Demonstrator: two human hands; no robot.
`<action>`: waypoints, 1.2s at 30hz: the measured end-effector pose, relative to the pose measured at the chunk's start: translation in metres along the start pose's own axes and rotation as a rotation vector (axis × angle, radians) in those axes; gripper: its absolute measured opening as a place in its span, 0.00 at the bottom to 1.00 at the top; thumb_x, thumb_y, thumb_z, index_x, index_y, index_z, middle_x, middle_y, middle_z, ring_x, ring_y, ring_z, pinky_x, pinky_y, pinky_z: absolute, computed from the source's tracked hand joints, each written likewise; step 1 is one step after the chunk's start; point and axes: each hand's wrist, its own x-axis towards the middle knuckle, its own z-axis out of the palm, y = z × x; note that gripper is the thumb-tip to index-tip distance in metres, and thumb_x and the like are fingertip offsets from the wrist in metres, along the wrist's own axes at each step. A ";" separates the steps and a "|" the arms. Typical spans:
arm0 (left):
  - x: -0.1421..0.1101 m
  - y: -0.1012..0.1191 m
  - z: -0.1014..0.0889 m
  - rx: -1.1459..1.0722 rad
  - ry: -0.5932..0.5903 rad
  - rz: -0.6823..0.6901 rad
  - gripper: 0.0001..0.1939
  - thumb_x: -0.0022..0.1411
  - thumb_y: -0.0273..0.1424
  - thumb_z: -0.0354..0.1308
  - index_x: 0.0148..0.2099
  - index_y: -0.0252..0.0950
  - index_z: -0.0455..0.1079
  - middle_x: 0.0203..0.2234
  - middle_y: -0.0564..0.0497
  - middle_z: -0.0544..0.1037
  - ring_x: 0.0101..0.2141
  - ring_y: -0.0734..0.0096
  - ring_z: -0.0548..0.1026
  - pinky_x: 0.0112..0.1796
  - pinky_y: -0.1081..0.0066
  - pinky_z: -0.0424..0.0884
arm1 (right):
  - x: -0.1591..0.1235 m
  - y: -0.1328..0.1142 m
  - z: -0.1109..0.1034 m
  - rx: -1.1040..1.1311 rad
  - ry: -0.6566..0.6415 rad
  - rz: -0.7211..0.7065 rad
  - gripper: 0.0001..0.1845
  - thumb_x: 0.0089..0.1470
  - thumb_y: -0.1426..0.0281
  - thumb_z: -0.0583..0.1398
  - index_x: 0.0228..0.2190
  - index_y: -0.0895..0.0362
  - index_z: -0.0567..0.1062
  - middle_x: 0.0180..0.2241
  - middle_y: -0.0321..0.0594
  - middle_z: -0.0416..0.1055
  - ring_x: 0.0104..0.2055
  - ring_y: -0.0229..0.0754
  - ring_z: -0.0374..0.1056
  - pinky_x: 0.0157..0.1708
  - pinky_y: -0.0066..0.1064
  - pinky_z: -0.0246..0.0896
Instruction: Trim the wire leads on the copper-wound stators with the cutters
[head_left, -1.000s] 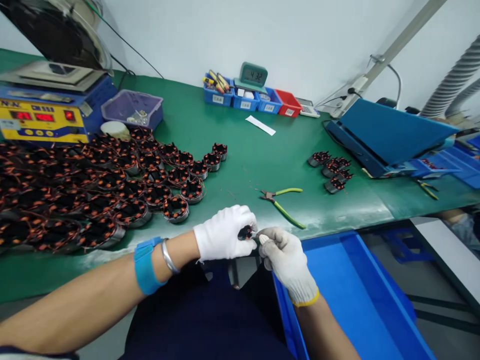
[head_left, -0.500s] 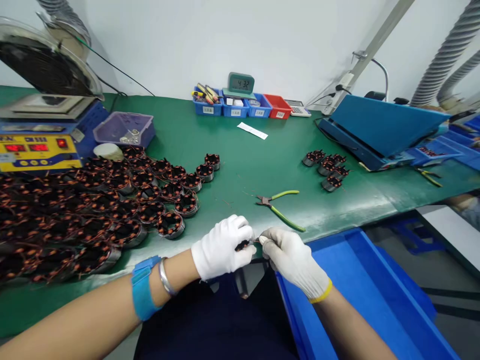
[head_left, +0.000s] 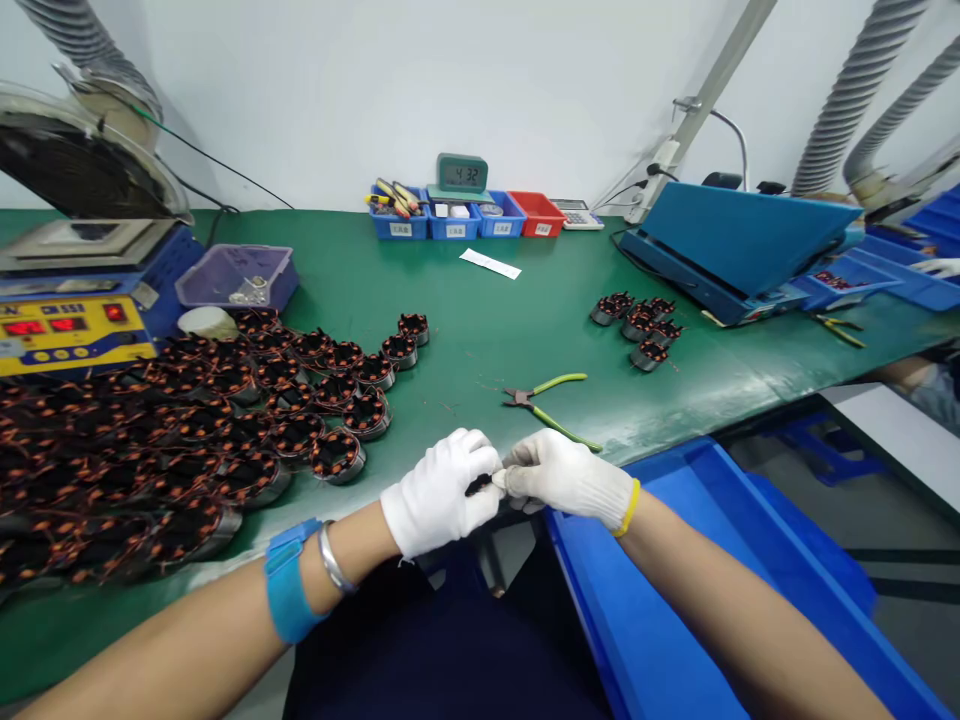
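While your left grip (head_left: 444,492) curls around a mostly hidden wound ring (head_left: 478,485), its long axis unreadable, your right grip (head_left: 564,474) meets it from the right, pinched closed on what I cannot tell, the pliers (head_left: 520,398) lying beyond both.

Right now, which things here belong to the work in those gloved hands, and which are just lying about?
In the work:
- dark part, mostly hidden in the left hand
- right hand, fingers close beside it
- probably the copper-wound rings and open pliers

Apparently just lying about:
- digital clock
- calculator
- white strip
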 end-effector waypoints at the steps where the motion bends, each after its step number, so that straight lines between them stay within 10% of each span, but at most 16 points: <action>1: 0.000 0.000 0.001 -0.006 0.003 0.003 0.05 0.60 0.30 0.51 0.33 0.36 0.66 0.33 0.48 0.71 0.35 0.65 0.67 0.36 0.66 0.65 | 0.002 0.000 0.000 0.082 -0.040 0.025 0.08 0.51 0.67 0.62 0.26 0.59 0.76 0.21 0.36 0.73 0.23 0.35 0.69 0.25 0.26 0.65; 13: -0.001 0.007 -0.002 -0.027 0.041 -0.031 0.07 0.51 0.27 0.53 0.35 0.37 0.62 0.36 0.46 0.71 0.37 0.62 0.71 0.39 0.62 0.70 | 0.001 0.004 0.017 0.374 -0.015 0.033 0.11 0.51 0.73 0.60 0.19 0.59 0.70 0.17 0.35 0.71 0.19 0.32 0.68 0.23 0.22 0.66; 21: -0.006 0.013 -0.008 -0.291 0.066 -0.313 0.50 0.48 0.40 0.63 0.67 0.31 0.44 0.51 0.37 0.70 0.46 0.56 0.74 0.50 0.52 0.69 | -0.001 0.011 0.026 0.288 0.139 -0.055 0.10 0.49 0.74 0.59 0.18 0.57 0.70 0.16 0.32 0.69 0.19 0.33 0.66 0.22 0.23 0.63; 26: -0.001 0.004 -0.028 -0.624 0.052 -0.394 0.34 0.61 0.52 0.49 0.62 0.34 0.57 0.54 0.37 0.70 0.47 0.57 0.74 0.47 0.57 0.72 | -0.018 0.019 0.029 0.299 0.219 -0.163 0.07 0.48 0.67 0.59 0.22 0.57 0.70 0.20 0.36 0.71 0.23 0.36 0.68 0.25 0.26 0.65; 32: -0.001 0.013 -0.047 -0.873 -0.415 -0.538 0.26 0.60 0.51 0.55 0.49 0.34 0.67 0.33 0.48 0.75 0.22 0.74 0.73 0.19 0.75 0.66 | -0.039 0.018 0.032 0.388 0.214 -0.271 0.13 0.46 0.61 0.62 0.21 0.57 0.70 0.19 0.36 0.69 0.21 0.34 0.63 0.23 0.26 0.61; 36: -0.010 0.024 -0.050 -0.906 -0.204 -0.315 0.24 0.55 0.39 0.64 0.52 0.38 0.65 0.47 0.39 0.74 0.37 0.63 0.79 0.32 0.65 0.76 | -0.041 0.021 0.036 0.656 0.106 -0.233 0.20 0.40 0.54 0.67 0.22 0.58 0.71 0.18 0.35 0.68 0.18 0.32 0.61 0.20 0.25 0.58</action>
